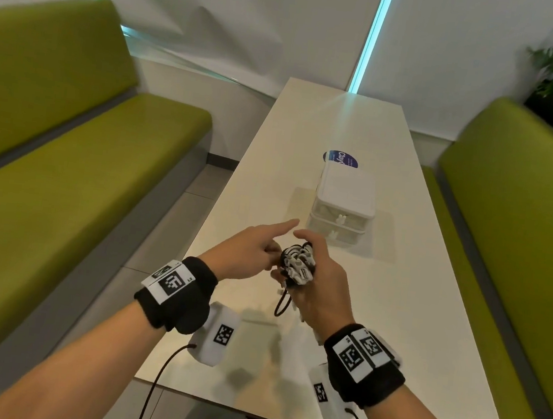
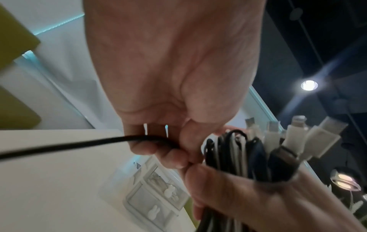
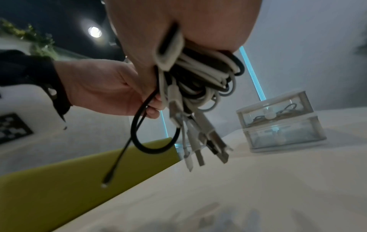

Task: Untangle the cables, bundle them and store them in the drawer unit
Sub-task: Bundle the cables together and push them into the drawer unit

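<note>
At the center of the head view, the right hand [image 1: 315,282] grasps a bunch of black and white cables [image 1: 297,263] above the white table [image 1: 272,174], plugs hanging down. The left hand [image 1: 249,254] pinches one black cable [image 2: 79,143] that trails from the bunch, its index finger pointing out. The drawer unit [image 1: 342,206] stands just beyond the hands, right of center, both drawers closed.
</note>
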### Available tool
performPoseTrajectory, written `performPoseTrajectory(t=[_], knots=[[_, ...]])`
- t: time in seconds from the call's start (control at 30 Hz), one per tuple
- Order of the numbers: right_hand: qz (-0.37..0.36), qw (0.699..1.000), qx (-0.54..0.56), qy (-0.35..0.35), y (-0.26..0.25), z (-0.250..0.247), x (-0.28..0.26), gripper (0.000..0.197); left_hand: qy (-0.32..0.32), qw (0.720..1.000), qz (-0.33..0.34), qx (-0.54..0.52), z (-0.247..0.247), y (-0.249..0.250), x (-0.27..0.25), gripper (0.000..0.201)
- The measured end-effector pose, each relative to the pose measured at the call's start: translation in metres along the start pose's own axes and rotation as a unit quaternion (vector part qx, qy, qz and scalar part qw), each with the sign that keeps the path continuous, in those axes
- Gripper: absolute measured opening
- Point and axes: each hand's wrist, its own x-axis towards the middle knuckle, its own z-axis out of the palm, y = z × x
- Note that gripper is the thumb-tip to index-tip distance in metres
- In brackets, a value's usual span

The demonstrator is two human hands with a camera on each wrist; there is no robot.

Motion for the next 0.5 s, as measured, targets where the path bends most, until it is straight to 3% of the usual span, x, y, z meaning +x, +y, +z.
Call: performPoseTrajectory(t=[0.17, 0.33, 0.4, 0.5], knots=[[0.021, 0.999, 0.005, -0.041, 0.001, -0.002, 0.005, 0.063, -0.028, 0.999, -0.016, -0.018, -0.002, 0.0, -0.003, 0.076], [0.002, 0.992, -0.121, -0.018, 0.004, -0.004, 0.007, 0.08, -0.008, 1.0, -0.024, -0.015, 0.003, 0.006, -0.006, 0.076], [-0.003, 0.992, -0.125, 0.028, 0.007, -0.004, 0.007, 0.077, 0.035, 0.999, -0.026, 0.013, 0.004, 0.004, -0.009, 0.063], [0.009, 0.986, -0.109, 0.124, 0.012, -0.008, 0.005, 0.065, 0.03, 0.998, -0.036, 0.033, 0.001, -0.005, -0.015, 0.021]])
